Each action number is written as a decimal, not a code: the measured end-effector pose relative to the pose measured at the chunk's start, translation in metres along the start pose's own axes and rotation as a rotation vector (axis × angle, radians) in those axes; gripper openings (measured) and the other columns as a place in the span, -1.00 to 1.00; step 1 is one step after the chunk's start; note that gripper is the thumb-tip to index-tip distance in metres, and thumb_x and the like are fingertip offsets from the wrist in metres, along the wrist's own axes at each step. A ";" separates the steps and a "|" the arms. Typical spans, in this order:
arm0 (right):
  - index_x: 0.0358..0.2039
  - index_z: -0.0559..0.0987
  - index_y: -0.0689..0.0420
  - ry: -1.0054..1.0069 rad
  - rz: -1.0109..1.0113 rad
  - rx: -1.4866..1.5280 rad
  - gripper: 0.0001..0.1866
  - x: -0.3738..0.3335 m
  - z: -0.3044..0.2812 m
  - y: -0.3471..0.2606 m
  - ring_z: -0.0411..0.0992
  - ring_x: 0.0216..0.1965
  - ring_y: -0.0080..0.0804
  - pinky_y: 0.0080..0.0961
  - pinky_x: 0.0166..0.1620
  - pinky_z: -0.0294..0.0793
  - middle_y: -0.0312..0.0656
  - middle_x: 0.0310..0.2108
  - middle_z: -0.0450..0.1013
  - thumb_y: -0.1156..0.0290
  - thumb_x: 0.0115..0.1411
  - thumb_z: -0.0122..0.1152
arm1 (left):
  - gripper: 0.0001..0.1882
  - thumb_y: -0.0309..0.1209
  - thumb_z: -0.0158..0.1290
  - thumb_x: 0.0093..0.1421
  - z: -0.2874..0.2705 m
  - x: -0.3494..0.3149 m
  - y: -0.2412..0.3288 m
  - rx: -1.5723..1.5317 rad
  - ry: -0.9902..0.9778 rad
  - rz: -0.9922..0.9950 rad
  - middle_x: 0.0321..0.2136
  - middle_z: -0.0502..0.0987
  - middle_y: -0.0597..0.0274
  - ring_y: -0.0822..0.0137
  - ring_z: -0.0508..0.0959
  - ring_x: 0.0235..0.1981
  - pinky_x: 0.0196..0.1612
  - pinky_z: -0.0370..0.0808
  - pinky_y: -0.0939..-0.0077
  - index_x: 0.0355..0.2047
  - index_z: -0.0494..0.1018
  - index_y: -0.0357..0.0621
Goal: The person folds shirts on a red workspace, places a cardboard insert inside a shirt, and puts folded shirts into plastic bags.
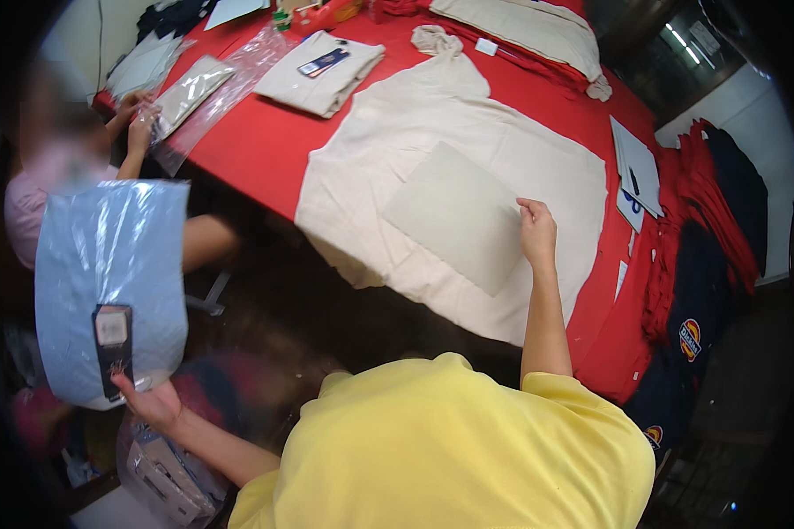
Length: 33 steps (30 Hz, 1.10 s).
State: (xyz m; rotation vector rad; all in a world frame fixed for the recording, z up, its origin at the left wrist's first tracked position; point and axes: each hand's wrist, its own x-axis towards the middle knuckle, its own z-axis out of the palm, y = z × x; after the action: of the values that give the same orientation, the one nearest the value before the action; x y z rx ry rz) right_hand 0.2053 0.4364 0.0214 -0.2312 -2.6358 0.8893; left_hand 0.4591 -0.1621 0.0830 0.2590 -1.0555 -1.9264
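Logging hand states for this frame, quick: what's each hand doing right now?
Left hand: closed on the bottom edge of a bagged light blue shirt.
Right hand: fingers on the grey folding board atop the cream garment.

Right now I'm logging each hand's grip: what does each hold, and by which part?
Left hand holds the bagged light-blue folded shirt by its bottom edge. Right hand pinches the grey cardboard sheet at its right edge.
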 end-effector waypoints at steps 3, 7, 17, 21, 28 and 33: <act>-0.05 0.52 0.22 -0.146 0.161 0.453 -0.63 0.015 -0.020 -0.016 0.46 -0.18 -0.29 -0.42 -0.10 0.42 -0.11 -0.10 0.48 0.23 0.32 -0.07 | -0.49 -0.36 0.02 0.26 0.061 0.006 -0.063 -0.017 -0.298 -0.044 0.13 0.32 -0.02 0.09 0.33 0.15 0.23 0.18 0.04 0.13 0.23 -0.41; 0.22 0.19 0.25 -0.532 0.255 1.133 -0.17 0.052 -0.014 -0.086 0.38 0.00 -0.16 -0.22 0.03 0.39 0.08 0.10 0.31 -0.26 0.27 -0.31 | -0.74 -0.54 0.04 0.21 0.212 0.002 -0.155 0.588 -0.650 0.248 -0.20 0.56 0.04 0.28 0.56 -0.20 -0.13 0.48 0.33 -0.09 0.43 -0.36; 0.23 0.18 0.24 -0.600 0.439 1.571 0.10 0.135 0.038 -0.027 0.14 0.25 -0.09 -0.06 0.26 0.09 -0.02 0.21 0.21 -0.55 0.05 -0.51 | -0.41 -0.61 0.04 -0.08 0.334 -0.097 -0.331 0.965 -1.291 0.898 0.04 0.45 0.17 0.03 0.43 0.05 0.15 0.29 0.05 0.06 0.41 -0.04; 0.20 0.26 0.25 -0.498 0.542 1.195 -0.16 0.135 0.030 -0.024 0.15 0.24 -0.16 -0.25 0.22 0.16 -0.01 0.21 0.22 -0.28 0.24 -0.25 | -0.44 -0.35 0.15 0.01 0.316 -0.130 -0.327 1.087 -1.410 0.697 0.13 0.33 0.05 -0.03 0.28 0.17 0.18 0.21 -0.03 0.07 0.37 -0.12; -0.10 0.54 0.21 -0.357 0.003 0.237 -0.70 0.086 0.008 -0.044 0.37 0.00 -0.12 -0.33 0.08 0.32 -0.01 -0.02 0.42 0.40 0.15 0.14 | -0.56 -0.35 0.10 0.11 0.356 -0.069 -0.314 0.874 -1.643 0.227 0.14 0.34 0.08 -0.02 0.25 0.20 0.20 0.20 0.09 0.04 0.43 -0.11; -0.11 0.55 0.12 -0.210 -0.505 -0.137 -0.69 0.044 0.055 -0.061 0.34 -0.13 -0.18 -0.35 -0.04 0.32 -0.18 -0.24 0.43 0.47 0.07 0.21 | -0.67 -0.28 -0.02 0.23 0.411 -0.042 -0.406 0.723 -1.782 0.556 0.13 0.38 0.38 0.09 0.21 0.23 0.26 0.10 0.06 0.01 0.49 0.16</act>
State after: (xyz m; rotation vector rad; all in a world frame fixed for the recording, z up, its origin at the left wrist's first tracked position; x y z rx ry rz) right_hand 0.1417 0.3695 0.0294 0.5012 -2.7470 0.5866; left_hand 0.0118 0.2006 0.0181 -1.4733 -2.4864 -0.7932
